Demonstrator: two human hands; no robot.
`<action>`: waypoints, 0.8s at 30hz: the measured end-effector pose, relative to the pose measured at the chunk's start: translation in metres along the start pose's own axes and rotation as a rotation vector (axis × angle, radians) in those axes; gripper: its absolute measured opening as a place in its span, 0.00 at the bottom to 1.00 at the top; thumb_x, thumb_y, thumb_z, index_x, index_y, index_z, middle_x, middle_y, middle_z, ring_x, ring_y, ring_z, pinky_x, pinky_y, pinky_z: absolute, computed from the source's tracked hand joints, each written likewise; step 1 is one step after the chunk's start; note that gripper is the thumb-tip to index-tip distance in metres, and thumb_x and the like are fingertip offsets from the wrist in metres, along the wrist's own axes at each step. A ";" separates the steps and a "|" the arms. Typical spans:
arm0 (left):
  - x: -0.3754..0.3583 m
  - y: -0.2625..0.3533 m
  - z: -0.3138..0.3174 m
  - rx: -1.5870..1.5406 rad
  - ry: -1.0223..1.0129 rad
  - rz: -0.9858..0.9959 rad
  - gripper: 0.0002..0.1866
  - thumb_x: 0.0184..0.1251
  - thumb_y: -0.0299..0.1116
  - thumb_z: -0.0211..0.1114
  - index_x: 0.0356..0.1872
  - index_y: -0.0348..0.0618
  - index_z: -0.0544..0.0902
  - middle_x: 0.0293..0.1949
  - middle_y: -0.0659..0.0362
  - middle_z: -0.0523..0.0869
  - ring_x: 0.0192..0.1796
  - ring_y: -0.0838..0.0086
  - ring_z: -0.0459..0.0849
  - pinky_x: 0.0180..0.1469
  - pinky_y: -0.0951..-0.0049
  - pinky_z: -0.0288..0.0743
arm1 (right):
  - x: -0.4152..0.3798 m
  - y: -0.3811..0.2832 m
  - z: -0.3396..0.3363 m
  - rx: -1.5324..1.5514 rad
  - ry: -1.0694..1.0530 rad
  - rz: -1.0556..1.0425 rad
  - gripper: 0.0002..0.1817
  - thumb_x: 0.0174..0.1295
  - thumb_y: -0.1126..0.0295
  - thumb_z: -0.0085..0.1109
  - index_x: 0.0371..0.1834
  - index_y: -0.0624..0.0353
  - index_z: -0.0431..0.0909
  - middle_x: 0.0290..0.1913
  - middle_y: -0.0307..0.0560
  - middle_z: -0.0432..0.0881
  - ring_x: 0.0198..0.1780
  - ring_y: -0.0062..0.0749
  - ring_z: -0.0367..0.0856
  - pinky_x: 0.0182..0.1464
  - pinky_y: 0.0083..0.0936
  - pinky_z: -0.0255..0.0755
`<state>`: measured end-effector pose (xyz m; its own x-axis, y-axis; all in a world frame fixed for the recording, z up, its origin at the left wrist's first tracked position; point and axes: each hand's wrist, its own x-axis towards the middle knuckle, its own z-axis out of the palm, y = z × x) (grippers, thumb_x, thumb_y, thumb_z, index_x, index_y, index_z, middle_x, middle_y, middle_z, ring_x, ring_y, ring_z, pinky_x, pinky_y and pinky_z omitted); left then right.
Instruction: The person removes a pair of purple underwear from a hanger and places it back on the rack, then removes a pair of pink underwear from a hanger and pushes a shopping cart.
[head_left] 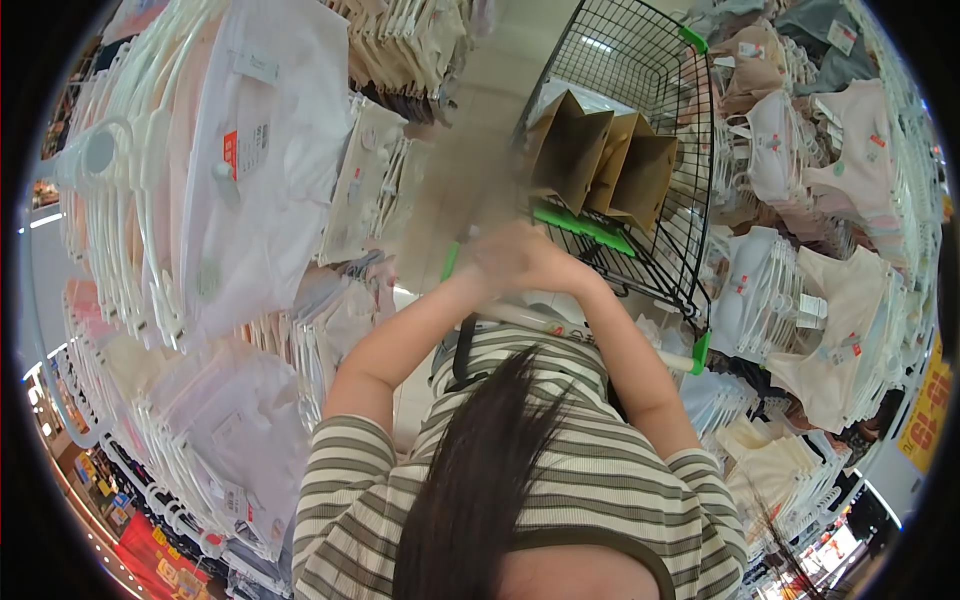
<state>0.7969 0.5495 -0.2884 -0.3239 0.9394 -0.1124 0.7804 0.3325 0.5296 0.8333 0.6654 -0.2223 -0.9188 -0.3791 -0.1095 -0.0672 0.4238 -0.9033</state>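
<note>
In front of my body, my left hand (488,268) and my right hand (545,258) meet above the handle end of a shopping cart (712,150). Both hands are blurred, so their fingers do not show clearly. A smeared brownish patch (468,175) stretches beyond them; what it is, and whether either hand holds it, I cannot make out. Below my hands runs the cart's pale handle bar (545,322), with green fittings at its ends. Two open brown paper bags (572,150) stand upright side by side in the wire basket, near my right hand.
On the left, a rack carries white garments (285,150) on hangers, with more hanging clothes (225,420) below. Bras and tops (850,140) hang in dense rows on the right. A pale tiled floor (500,60) shows between the left rack and the cart.
</note>
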 end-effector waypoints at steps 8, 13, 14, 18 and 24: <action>0.021 -0.028 -0.010 0.004 -0.094 -0.024 0.16 0.59 0.44 0.56 0.46 0.51 0.80 0.46 0.54 0.80 0.48 0.62 0.78 0.49 0.62 0.70 | 0.026 -0.013 -0.027 -0.070 0.015 0.068 0.27 0.39 0.60 0.65 0.47 0.52 0.77 0.48 0.51 0.76 0.53 0.46 0.71 0.56 0.38 0.64; 0.040 -0.044 -0.018 0.022 -0.200 -0.057 0.16 0.60 0.44 0.56 0.46 0.51 0.81 0.46 0.54 0.81 0.49 0.63 0.78 0.50 0.63 0.70 | 0.032 -0.018 -0.035 -0.076 0.135 0.074 0.23 0.42 0.62 0.62 0.44 0.58 0.78 0.46 0.53 0.75 0.52 0.46 0.71 0.53 0.38 0.66; 0.045 -0.050 -0.014 0.020 -0.230 -0.059 0.16 0.60 0.44 0.56 0.46 0.51 0.81 0.46 0.54 0.81 0.49 0.63 0.78 0.50 0.63 0.70 | 0.032 -0.020 -0.037 -0.043 0.181 0.063 0.21 0.43 0.63 0.61 0.42 0.61 0.78 0.46 0.54 0.75 0.51 0.46 0.71 0.52 0.38 0.66; 0.066 -0.089 0.030 -0.037 -0.103 0.171 0.17 0.57 0.42 0.61 0.46 0.50 0.80 0.47 0.56 0.81 0.48 0.62 0.79 0.50 0.60 0.72 | -0.011 -0.002 -0.044 0.094 0.341 0.198 0.36 0.48 0.68 0.67 0.62 0.59 0.64 0.56 0.51 0.71 0.55 0.38 0.70 0.59 0.32 0.63; 0.080 -0.072 -0.028 -0.130 -0.046 0.019 0.24 0.48 0.36 0.68 0.49 0.48 0.74 0.42 0.50 0.79 0.47 0.54 0.76 0.48 0.59 0.72 | -0.125 0.014 -0.065 -0.448 0.641 0.508 0.37 0.43 0.66 0.69 0.60 0.56 0.66 0.55 0.52 0.71 0.61 0.47 0.64 0.62 0.38 0.58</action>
<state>0.6999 0.5982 -0.3115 -0.2824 0.9494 -0.1377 0.7095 0.3033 0.6361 0.9217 0.7718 -0.1945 -0.9094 0.4088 -0.0768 0.3804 0.7426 -0.5511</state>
